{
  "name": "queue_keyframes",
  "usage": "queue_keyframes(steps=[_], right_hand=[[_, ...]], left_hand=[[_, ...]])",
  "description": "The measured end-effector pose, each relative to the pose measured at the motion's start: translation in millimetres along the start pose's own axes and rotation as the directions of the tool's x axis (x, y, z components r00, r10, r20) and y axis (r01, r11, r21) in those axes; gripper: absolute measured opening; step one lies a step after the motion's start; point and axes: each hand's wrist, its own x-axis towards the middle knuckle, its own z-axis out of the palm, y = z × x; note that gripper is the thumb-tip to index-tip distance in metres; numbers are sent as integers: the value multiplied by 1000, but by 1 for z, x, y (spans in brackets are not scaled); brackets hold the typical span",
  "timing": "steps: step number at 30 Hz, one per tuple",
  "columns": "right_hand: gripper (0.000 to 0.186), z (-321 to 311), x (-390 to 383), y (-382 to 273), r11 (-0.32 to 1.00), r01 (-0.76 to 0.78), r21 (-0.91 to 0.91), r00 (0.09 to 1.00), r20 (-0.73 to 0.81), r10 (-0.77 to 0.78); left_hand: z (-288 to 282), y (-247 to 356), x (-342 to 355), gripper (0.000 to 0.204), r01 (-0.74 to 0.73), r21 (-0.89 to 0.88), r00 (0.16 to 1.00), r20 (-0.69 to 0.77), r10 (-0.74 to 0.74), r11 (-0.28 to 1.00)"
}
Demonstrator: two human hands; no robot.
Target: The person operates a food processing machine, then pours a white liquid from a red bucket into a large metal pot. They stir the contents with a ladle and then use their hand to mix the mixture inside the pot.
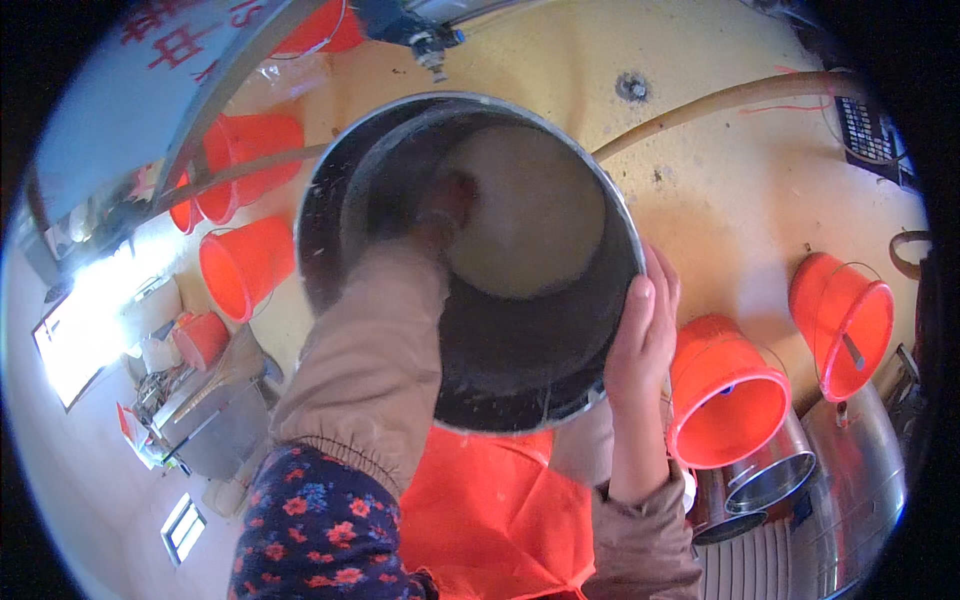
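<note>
A deep round metal bucket [520, 360] has its wide mouth turned toward me, with dark inner walls and a pale round area deep inside. I cannot tell if that pale area is bare bottom or liquid. My left hand [450, 205] reaches deep inside, near the edge of the pale area; shadow and blur hide its fingers and anything in them. A beige sleeve cover and a dark floral sleeve cover that arm. On the right side, my right hand [645, 325] grips the bucket, thumb at the rim and fingers along the outer wall.
Orange buckets stand at left [245, 265] and right [725, 390], another [840, 325] farther right. Metal pails [770, 475] and a large metal vessel [850, 490] are at lower right. A hose [720, 105] crosses the yellowish floor behind the bucket. Red cloth [490, 510] lies below it.
</note>
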Motion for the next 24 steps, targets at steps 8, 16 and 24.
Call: queue_keyframes(steps=[8,16,24], right_hand=[[41,4,-1,8,998,-13,60,1000,-17,14],[39,0,-3,-6,999,19,-29,999,-42,-20],[41,-4,-9,-12,997,-57,-46,998,-37,55]], left_hand=[[45,122,-16,33,-197,-558,979,-68,191,806],[-4,176,-185,37,414,-717,829,43,558,-560],[-150,-22,-233,31,-289,611,909,416,12,737]])
